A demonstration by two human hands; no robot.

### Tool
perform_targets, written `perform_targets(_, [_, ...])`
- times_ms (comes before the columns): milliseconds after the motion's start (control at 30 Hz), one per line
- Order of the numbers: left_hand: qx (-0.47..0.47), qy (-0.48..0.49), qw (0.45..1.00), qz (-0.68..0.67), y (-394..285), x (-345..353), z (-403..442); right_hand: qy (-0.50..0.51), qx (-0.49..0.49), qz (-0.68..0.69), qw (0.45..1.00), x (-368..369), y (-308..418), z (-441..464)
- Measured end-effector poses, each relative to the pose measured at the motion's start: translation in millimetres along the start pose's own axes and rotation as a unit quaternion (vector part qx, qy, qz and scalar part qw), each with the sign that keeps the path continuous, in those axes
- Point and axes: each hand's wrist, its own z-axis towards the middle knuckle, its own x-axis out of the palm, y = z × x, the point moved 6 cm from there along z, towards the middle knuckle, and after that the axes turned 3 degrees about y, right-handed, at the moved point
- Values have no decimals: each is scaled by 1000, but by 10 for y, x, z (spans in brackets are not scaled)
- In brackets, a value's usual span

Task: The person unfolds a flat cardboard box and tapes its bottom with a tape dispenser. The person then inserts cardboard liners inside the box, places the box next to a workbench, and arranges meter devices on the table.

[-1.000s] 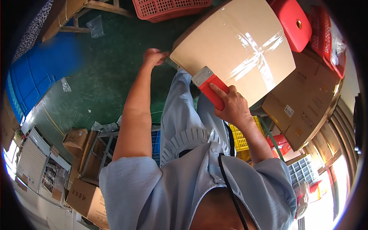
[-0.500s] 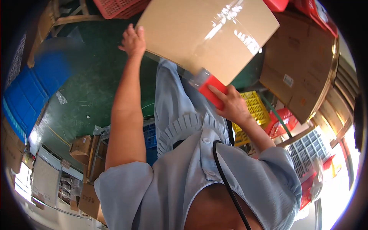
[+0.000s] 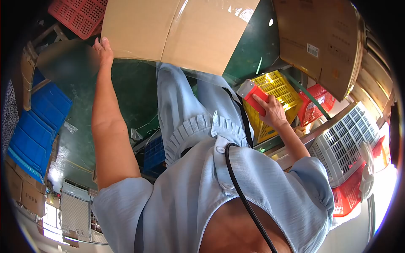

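Observation:
A cardboard box (image 3: pixel 139 29) with a centre seam and shiny clear tape at its far right fills the top middle of the view. My left hand (image 3: pixel 103 51) rests against the box's near left edge, fingers stretched out rather than wrapped round it. To the right of the box, my right hand (image 3: pixel 274 111) grips a red tape dispenser (image 3: pixel 256 98) with a grey metal end. A see-through strip (image 3: pixel 213 77) runs along the box's near edge towards the dispenser. The box's underside is hidden.
A yellow crate (image 3: pixel 291 95) stands beyond my right hand, near a red basket (image 3: pixel 316 103) and a grey crate (image 3: pixel 346 141). Large cartons (image 3: pixel 316 29) stand at the upper right. Blue plastic bins (image 3: pixel 40 122) lie left, and a red crate (image 3: pixel 80 17) is at the upper left.
The dispenser, in my right hand, has moved right and down, away from the box's near edge. In view, the box and my left hand sit further left.

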Motion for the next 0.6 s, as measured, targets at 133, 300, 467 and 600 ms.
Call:
perform_targets(133, [-8, -3, 1000, 5, -2, -11, -5, 21, -5, -27, 999, 224, -34, 276])
perform_targets(300, [33, -46, 998, 11, 8, 23, 7, 19, 12, -54, 998, 385, -4, 818])
perform_targets(467, [153, -150, 975, -59, 72, 36, 40, 131, 114, 104, 979, 584, 20, 1137])
perform_targets(600, [-16, -203, 938, -281, 74, -11, -123, 159, 191, 173, 953, 912, -516, 953])
